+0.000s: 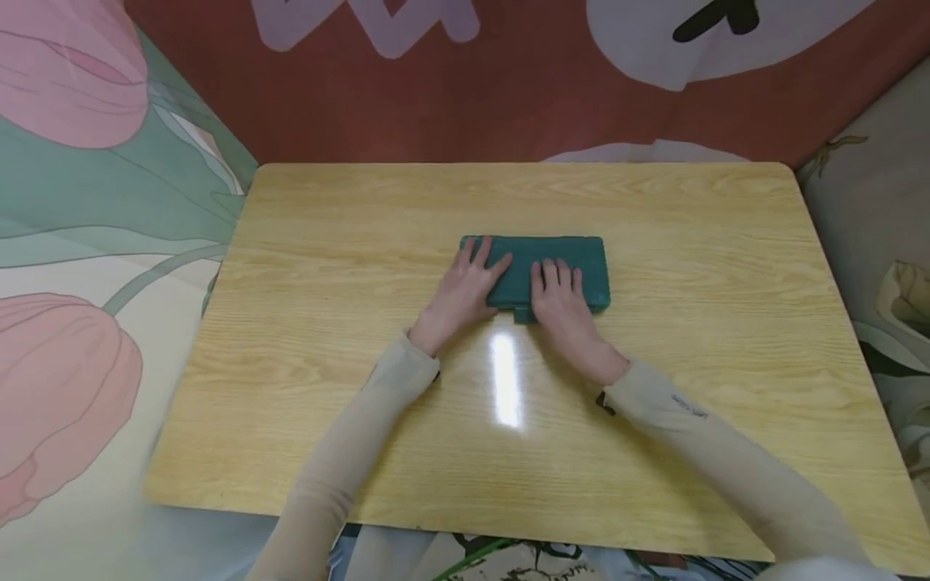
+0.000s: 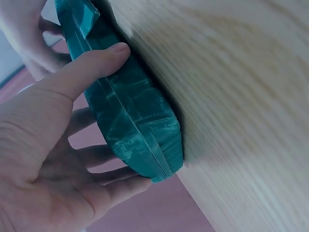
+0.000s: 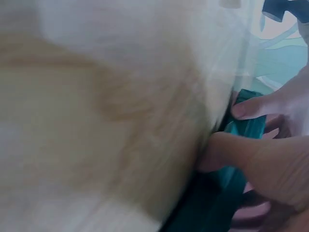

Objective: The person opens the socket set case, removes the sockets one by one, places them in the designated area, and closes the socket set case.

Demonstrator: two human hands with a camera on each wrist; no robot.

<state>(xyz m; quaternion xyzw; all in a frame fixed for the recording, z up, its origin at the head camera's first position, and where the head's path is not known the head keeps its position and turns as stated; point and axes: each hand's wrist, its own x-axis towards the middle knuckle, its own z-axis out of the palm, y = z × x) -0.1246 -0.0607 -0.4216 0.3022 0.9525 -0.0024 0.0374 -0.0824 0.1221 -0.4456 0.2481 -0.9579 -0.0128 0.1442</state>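
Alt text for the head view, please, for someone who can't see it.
A person's left hand and right hand rest on a rectangular teal case lying flat on a light wood-grain table. A small tab projects from the teal case's near edge.

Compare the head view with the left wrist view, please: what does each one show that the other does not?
Only the head view shows the large pink flowers at the left and the bright reflection on the wooden table.

Only the left wrist view shows clearly the seam along the side of the green case, and the palm of the left hand.

Both show the case, the table, the left hand and part of the right hand.
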